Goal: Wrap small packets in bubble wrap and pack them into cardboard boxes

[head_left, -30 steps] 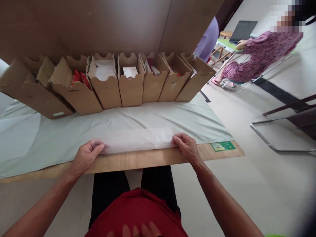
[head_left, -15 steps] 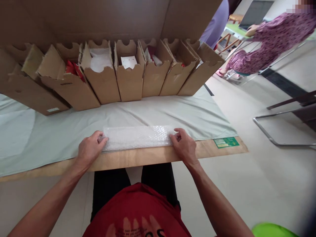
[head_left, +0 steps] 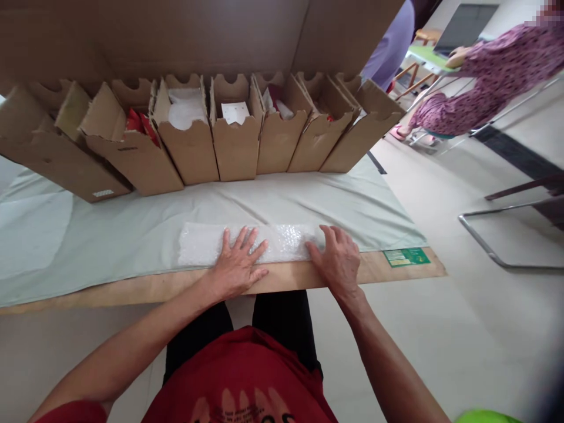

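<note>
A long, flat strip of clear bubble wrap (head_left: 286,238) lies along the front of the table. It is folded or packed around something I cannot make out. Spread across its middle is my left hand (head_left: 238,261), fingers apart and pressing down flat, the thumb over the bare wooden edge. My right hand (head_left: 337,252) is curled about the strip's right end, with the thumb on the near side and the fingers bent on the far side; that end is partly hidden by the hand.
Several upright cardboard bins (head_left: 235,141) line the table's back, some holding red or white items. A tall cardboard panel (head_left: 198,35) rises behind them. Pale green cloth (head_left: 132,223) covers most of the tabletop. At the right, a person in patterned purple clothes (head_left: 497,76) sits beyond a metal frame (head_left: 476,238).
My left hand has let go of the strip's left end and moved right, opening flat on its middle. The right hand stays at the right end, its fingers a little wider.
</note>
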A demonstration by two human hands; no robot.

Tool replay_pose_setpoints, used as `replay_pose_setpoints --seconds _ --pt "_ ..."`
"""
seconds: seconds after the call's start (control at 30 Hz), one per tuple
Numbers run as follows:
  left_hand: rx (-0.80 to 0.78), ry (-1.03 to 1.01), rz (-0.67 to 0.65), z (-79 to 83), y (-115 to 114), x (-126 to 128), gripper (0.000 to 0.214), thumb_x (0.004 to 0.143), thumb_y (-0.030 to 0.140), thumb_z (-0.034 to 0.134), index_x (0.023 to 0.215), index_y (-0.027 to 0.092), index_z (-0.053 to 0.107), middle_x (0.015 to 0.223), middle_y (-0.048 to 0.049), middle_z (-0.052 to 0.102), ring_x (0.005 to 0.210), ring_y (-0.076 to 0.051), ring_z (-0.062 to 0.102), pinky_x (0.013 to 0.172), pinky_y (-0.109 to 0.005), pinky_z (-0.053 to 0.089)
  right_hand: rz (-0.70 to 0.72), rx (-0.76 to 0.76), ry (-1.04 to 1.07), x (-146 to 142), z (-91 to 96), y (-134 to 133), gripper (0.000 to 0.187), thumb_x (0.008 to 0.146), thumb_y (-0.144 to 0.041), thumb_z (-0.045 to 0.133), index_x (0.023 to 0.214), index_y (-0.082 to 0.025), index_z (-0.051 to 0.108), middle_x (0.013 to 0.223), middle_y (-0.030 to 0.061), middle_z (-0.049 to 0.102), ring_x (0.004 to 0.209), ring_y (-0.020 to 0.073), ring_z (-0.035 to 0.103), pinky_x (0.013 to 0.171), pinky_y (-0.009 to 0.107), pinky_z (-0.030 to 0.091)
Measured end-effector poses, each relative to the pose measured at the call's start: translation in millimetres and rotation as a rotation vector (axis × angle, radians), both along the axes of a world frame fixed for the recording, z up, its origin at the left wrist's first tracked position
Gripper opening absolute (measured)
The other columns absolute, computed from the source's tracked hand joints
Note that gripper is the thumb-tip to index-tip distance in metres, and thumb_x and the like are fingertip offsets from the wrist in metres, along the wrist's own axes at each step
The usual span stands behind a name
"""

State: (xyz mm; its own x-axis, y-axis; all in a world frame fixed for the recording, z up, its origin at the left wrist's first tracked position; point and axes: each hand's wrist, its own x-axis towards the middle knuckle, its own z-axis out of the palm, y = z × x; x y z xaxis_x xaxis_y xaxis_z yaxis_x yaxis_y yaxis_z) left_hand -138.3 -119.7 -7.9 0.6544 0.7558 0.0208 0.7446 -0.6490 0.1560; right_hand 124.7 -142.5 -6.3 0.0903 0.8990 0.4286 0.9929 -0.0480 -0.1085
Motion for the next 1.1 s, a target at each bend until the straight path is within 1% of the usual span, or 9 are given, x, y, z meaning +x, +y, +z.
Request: replay_pose_setpoints --seconds 0.1,0.23,0.3,0.43,0.57,0.67,0.8,0.93,1.1 --pt "0.014 -0.007 0.009 -8.4 -2.5 -3.1 0.064 0.101 0.056 0.045 0.157 0.026 0.041 0.169 -0.0169 0.030 0.157 -0.042 0.021 0.119 -0.078 0.011 0.124 -0.020 0.009 -30.0 8.2 0.0 0.046 0.098 -0.033 0.055 0.140 -0.016 0.055 0.151 0.0224 0.053 0.130 0.0409 0.052 0.098 0.053 0.044" --pt "0.019 -0.012 0.007 -9.0 -4.7 -4.0 0.064 0.102 0.050 0.045 0.161 0.025 0.034 0.168 -0.0159 0.032 0.157 -0.042 0.022 0.120 -0.077 0.010 0.508 -0.189 0.092 -91.2 9.0 9.7 0.051 0.104 -0.037 0.046 0.151 -0.018 0.048 0.157 0.0148 0.051 0.146 0.0309 0.043 0.114 0.047 0.038" --pt "0.021 0.003 0.006 -7.4 -5.2 -5.0 0.065 0.103 0.047 0.044 0.162 0.023 0.033 0.168 -0.0160 0.033 0.157 -0.040 0.023 0.121 -0.075 0.011 0.584 -0.266 0.109 -102.5 3.7 14.7 0.056 0.105 -0.045 0.043 0.153 -0.017 0.048 0.158 0.0133 0.051 0.147 0.0283 0.043 0.117 0.044 0.037" --pt "0.064 0.054 0.040 -7.0 -6.9 -33.5 0.061 0.103 0.049 0.044 0.158 0.025 0.040 0.169 -0.0151 0.033 0.157 -0.040 0.024 0.122 -0.070 0.017 0.441 -0.336 0.037 -67.7 -9.0 10.6 0.060 0.106 -0.049 0.039 0.153 -0.014 0.048 0.163 0.0140 0.043 0.152 0.0297 0.038 0.123 0.047 0.029" --pt "0.129 0.111 0.223 -11.6 -10.8 -92.1 0.064 0.104 0.049 0.038 0.158 0.016 0.041 0.167 -0.0230 0.032 0.156 -0.043 0.025 0.121 -0.068 0.021 0.299 -0.353 -0.045 -18.9 -14.3 -3.9 0.059 0.107 -0.047 0.035 0.156 -0.016 0.044 0.166 0.0126 0.039 0.153 0.0294 0.036 0.123 0.048 0.027" --pt "0.143 0.135 0.315 -12.9 -14.4 -123.0 0.069 0.104 0.051 0.033 0.159 0.011 0.037 0.167 -0.0269 0.028 0.156 -0.042 0.025 0.121 -0.067 0.021 0.262 -0.336 -0.064 -3.3 -16.2 -9.7 0.060 0.107 -0.048 0.031 0.156 -0.016 0.042 0.166 0.0130 0.040 0.153 0.0292 0.036 0.123 0.049 0.028" --pt "0.099 0.156 0.324 -7.4 -14.9 -132.4 0.072 0.102 0.054 0.037 0.159 0.010 0.037 0.167 -0.0266 0.028 0.156 -0.043 0.027 0.121 -0.068 0.022 0.376 -0.344 -0.073 12.7 -12.2 -10.3 0.064 0.105 -0.056 0.035 0.155 -0.018 0.042 0.165 0.0147 0.040 0.152 0.0305 0.037 0.122 0.050 0.031" --pt "0.152 0.099 0.271 4.7 -10.6 -137.0 0.061 0.099 0.053 0.048 0.145 0.015 0.057 0.160 -0.0241 0.043 0.150 -0.045 0.038 0.117 -0.071 0.027 0.541 -0.330 -0.105 33.9 1.0 -13.2 0.059 0.103 -0.054 0.045 0.150 -0.019 0.048 0.161 0.0167 0.045 0.148 0.0329 0.043 0.114 0.051 0.041" --pt "0.331 -0.030 -0.003 15.7 -6.2 -142.4 0.029 0.098 0.021 0.050 0.114 0.019 0.073 0.129 -0.0165 0.072 0.127 -0.034 0.063 0.117 -0.064 0.035 0.685 -0.233 -0.214 35.4 15.7 -15.8 0.034 0.104 -0.025 0.045 0.134 -0.018 0.060 0.142 0.0162 0.063 0.131 0.0307 0.059 0.102 0.048 0.050"
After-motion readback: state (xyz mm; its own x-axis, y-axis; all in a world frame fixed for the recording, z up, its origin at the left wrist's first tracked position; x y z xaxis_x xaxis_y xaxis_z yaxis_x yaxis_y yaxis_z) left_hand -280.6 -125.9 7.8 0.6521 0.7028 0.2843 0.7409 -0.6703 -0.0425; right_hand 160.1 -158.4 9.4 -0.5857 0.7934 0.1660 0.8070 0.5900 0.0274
